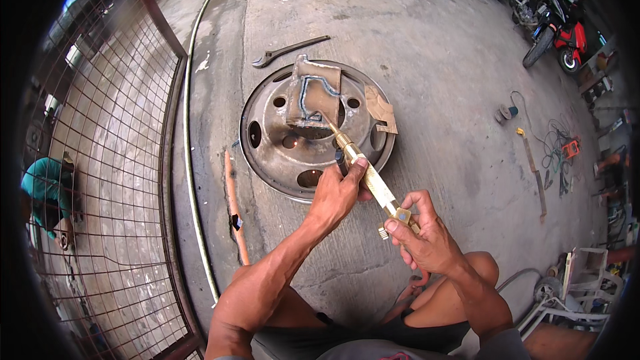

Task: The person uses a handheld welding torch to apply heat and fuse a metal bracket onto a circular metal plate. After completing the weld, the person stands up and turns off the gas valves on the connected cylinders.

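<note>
My left hand (337, 190) wraps round the front of a brass gas torch (373, 183). The fingers of my right hand (427, 237) grip the torch's rear end, by its valve knobs. The torch tip points up and left at the lower edge of a rusty metal plate (323, 97), with a dark, curved line running across its face. Under the plate lies a round steel wheel rim (270, 157) with several holes. Small orange glows show in two of these holes. A brown cardboard piece (380, 110) rests on the rim's right side.
Beyond the rim lies an adjustable wrench (293, 50). An orange hose (231, 193) lies to the left, beside a long pale hose (189, 127) and a wire-mesh gate (127, 160). Behind the mesh a person (50, 190) crouches. Motorcycles (557, 27) stand far right; an angle grinder (507, 113) lies nearer.
</note>
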{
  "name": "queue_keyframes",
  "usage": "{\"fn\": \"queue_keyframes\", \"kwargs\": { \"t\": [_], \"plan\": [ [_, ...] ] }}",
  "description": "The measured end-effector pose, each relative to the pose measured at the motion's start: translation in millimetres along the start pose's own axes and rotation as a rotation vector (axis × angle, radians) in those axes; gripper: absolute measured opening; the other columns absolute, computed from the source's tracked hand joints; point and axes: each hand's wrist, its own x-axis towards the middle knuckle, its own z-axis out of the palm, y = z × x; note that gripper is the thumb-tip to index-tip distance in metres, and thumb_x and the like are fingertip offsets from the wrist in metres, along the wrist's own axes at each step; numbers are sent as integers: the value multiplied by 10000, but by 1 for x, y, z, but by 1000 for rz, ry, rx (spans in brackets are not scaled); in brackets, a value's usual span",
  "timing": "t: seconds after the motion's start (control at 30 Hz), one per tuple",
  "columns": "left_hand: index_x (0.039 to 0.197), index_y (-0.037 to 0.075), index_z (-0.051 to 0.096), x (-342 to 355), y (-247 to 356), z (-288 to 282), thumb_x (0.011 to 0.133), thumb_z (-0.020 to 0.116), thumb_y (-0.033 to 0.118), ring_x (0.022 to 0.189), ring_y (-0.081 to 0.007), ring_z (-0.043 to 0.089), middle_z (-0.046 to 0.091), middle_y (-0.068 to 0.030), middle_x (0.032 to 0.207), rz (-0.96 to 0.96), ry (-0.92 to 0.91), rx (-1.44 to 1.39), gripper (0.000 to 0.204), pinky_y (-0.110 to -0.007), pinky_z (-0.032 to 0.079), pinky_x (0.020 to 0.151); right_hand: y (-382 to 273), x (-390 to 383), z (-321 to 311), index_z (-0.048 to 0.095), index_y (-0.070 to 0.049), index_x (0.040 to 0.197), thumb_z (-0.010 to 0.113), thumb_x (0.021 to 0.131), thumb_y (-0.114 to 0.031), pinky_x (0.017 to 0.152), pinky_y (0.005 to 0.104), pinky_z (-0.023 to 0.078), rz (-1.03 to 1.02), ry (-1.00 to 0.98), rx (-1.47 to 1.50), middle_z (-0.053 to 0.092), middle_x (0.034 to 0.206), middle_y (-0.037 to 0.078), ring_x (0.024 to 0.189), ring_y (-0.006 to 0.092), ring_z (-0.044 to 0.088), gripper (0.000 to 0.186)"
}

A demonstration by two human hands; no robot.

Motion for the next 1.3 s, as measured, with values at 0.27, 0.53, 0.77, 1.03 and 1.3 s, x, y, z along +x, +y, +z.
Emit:
{"fn": "queue_keyframes", "kwargs": {
  "t": [0.27, 0.53, 0.77, 1.03, 1.3],
  "plan": [
    [1020, -50, 674, 1, -3, -3, 1101, 531, 363, 697, -177, 699, 710, -114, 851, -41, 1, -47, 444, -314, 593, 659, 5, 5, -1, 346, -118, 1195, 682, 1022, -338, 395, 284, 448, -44, 9, -68, 569, 700, 18, 473, 85, 543, 438],
    [1015, -32, 668, 3, -4, -1, 1101, 525, 355, 676, -167, 690, 704, -106, 836, -36, -7, -14, 422, -303, 585, 645, 5, 4, -5, 342, -113, 1193, 676, 1028, -311, 380, 275, 442, -57, 11, -122, 582, 680, 18, 467, 78, 543, 422],
    [1013, -29, 661, 1, 3, 2, 1104, 521, 348, 677, -162, 691, 704, -100, 824, 5, -21, -50, 413, -292, 581, 633, 11, 0, -6, 357, -108, 1224, 639, 1053, -315, 403, 310, 428, -82, 12, -25, 540, 592, 3, 455, 99, 523, 390],
    [1069, -38, 653, 6, -5, 6, 1106, 524, 378, 733, -160, 707, 715, -101, 871, 3, -69, -44, 437, -299, 596, 672, 17, -2, -5, 342, -112, 1252, 600, 1074, -336, 377, 293, 423, -139, 16, -47, 550, 622, -4, 457, 90, 522, 385],
    [1086, -39, 651, 9, -7, 10, 1104, 525, 424, 761, -166, 702, 706, -107, 923, -2, -100, -28, 481, -312, 600, 726, 12, -4, -12, 329, -136, 1296, 567, 1084, -375, 389, 234, 448, -52, -17, 11, 597, 833, 57, 515, 64, 554, 398]
  ]
}}
